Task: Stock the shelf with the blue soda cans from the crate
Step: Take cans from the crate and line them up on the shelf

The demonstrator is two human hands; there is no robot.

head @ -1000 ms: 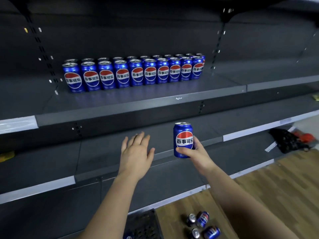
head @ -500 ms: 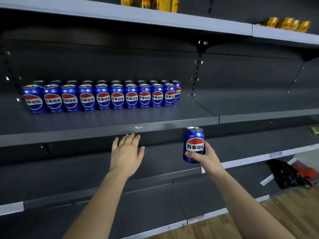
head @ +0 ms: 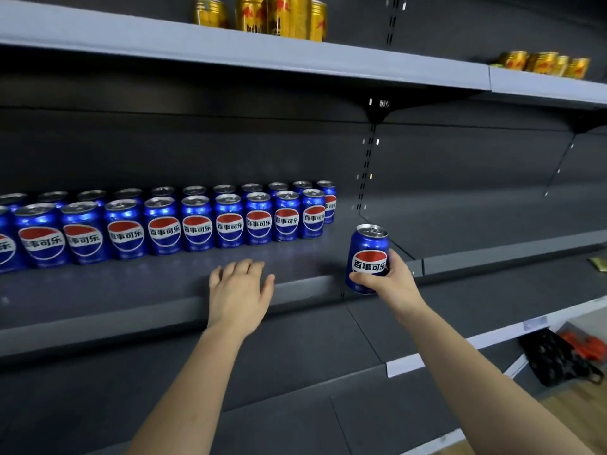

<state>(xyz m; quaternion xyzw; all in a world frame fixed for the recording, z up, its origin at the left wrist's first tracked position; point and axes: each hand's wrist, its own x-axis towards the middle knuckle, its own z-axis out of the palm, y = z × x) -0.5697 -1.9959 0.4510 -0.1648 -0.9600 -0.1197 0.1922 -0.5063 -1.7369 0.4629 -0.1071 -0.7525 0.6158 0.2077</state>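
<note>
— Two rows of blue soda cans [head: 197,224] stand upright on the shelf [head: 138,313], one row behind the other, toward its back edge. They run from beyond the left of the view to a little short of the shelf's right end.
— And the hands?
— They are well apart. The right hand [head: 392,284] grips one more blue can [head: 368,254], thumb across the front under the logo, fingers curled round the far side. That can is nearly upright, at the shelf's front right corner, just over the front edge; I cannot tell whether its base touches the shelf.
— Near the rows?
— Apart from them, to the right of the last can, with bare shelf between.
— The other one?
— The left hand [head: 239,290] is palm down, fingers straight and close together, holding nothing, over the front edge near the middle. Whether it rests on the surface I cannot tell.
— Anything else?
— Gold cans [head: 282,18] on the upper shelf [head: 295,57], and a second gold group [head: 545,64] further right. Low on the right lies a black bag [head: 555,359] with something orange [head: 588,346] beside it, by the wooden floor [head: 578,418]
</note>
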